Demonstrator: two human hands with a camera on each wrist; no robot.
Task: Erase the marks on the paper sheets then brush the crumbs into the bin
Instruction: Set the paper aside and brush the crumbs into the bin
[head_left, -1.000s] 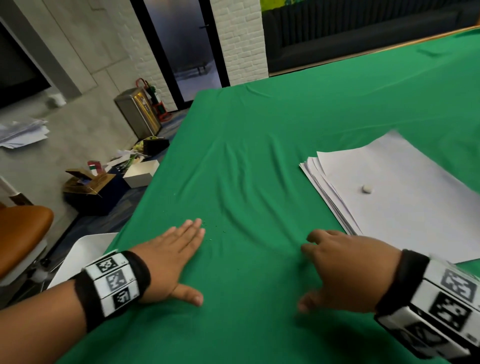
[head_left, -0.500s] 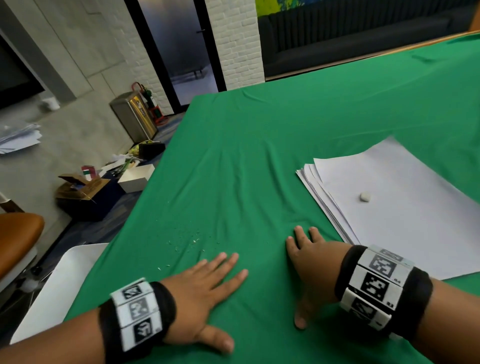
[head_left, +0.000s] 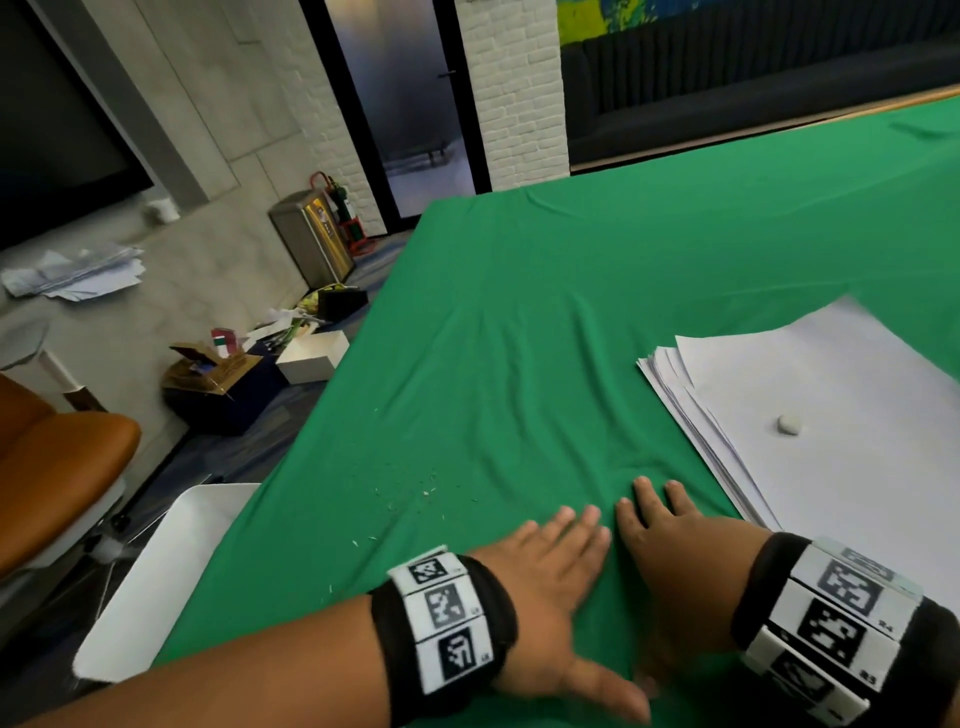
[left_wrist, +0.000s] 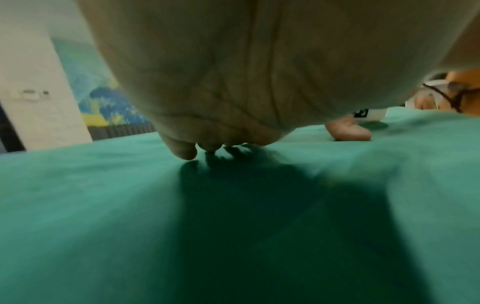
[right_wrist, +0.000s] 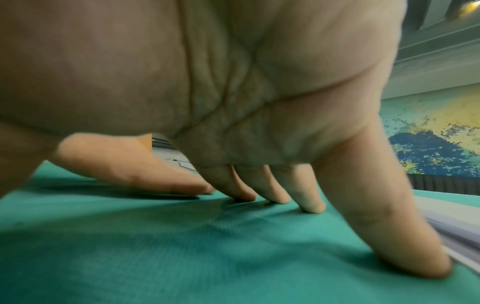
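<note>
Crumbs (head_left: 415, 493) are lying scattered on the green cloth (head_left: 519, 338), near its left edge and just beyond the hands; a few more are trailing toward the edge nearer the person. Off that edge, lower down, a white bin (head_left: 156, 571) is sitting beside the table. The left hand (head_left: 550, 582) is lying flat on the cloth, fingers straight and together, thumb spread out, holding nothing. Just beside it, the right hand (head_left: 675, 561) is pressing its straight, spread fingers (right_wrist: 309, 195) on the cloth, also holding nothing, its little finger touching the edge of the paper stack (head_left: 831, 441). An eraser (head_left: 789, 424) is resting on the top sheet.
</note>
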